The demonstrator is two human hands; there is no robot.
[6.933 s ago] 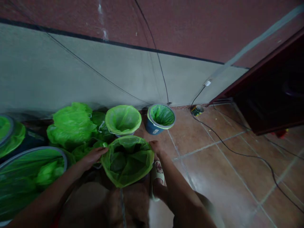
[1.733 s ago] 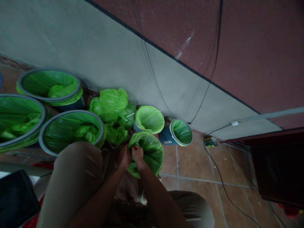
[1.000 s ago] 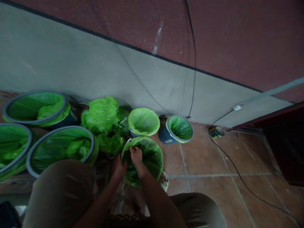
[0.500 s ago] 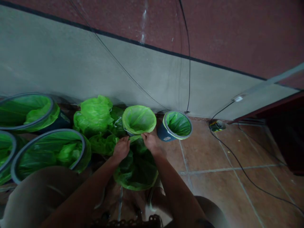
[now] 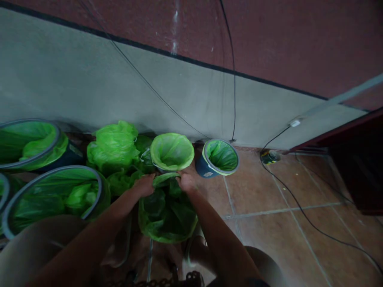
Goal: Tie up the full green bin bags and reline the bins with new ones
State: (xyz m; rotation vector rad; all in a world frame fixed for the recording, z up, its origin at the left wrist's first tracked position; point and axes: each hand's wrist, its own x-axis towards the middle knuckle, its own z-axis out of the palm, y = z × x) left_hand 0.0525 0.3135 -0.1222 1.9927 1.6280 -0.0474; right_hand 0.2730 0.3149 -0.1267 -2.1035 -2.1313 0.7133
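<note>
Both your left hand (image 5: 145, 185) and right hand (image 5: 187, 182) pinch the far edge of the green liner (image 5: 169, 223), which sits between your feet. It looks light, limp and slippery, probably easy to tear; grip the folded rim, fingers well apart.

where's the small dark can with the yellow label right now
In the head view, the can is on the floor by the wall, right of the blue bin, below the white plug.

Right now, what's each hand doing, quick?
Left hand: closed, gripping the green liner's edge.
Right hand: closed, gripping the same edge farther right.
</note>
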